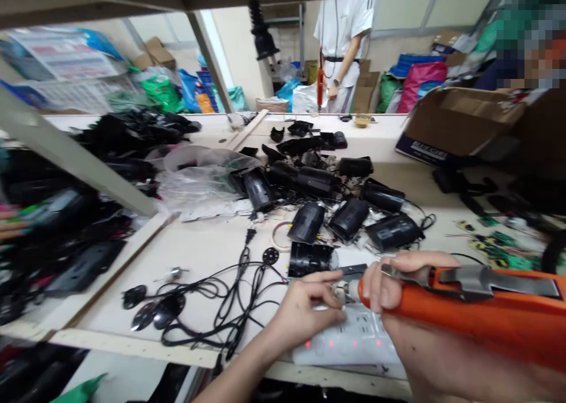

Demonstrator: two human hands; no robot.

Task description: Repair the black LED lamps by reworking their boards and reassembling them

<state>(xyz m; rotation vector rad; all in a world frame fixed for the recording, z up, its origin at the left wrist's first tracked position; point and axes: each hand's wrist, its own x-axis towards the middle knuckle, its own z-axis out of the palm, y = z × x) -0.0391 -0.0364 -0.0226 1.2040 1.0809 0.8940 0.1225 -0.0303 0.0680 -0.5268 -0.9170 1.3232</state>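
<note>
My right hand (389,285) is wrapped round an orange electric screwdriver (442,309) with a metal lever along its top. The tool points left, and its tip end meets the fingers of my left hand (309,306). Those fingers are pinched round a small pale part, too blurred to name. Below both hands lies a white power strip (347,341) with glowing red lights. Just beyond the left fingers, a black cylindrical housing (312,258) rests on the table.
Several black housings (349,219) with wires are heaped in the middle. Black power cords (243,279) coil at left, beside a clear plastic bag (198,176). Green circuit boards (499,247) and a cardboard box (460,120) are at right. A person (345,43) stands across the table.
</note>
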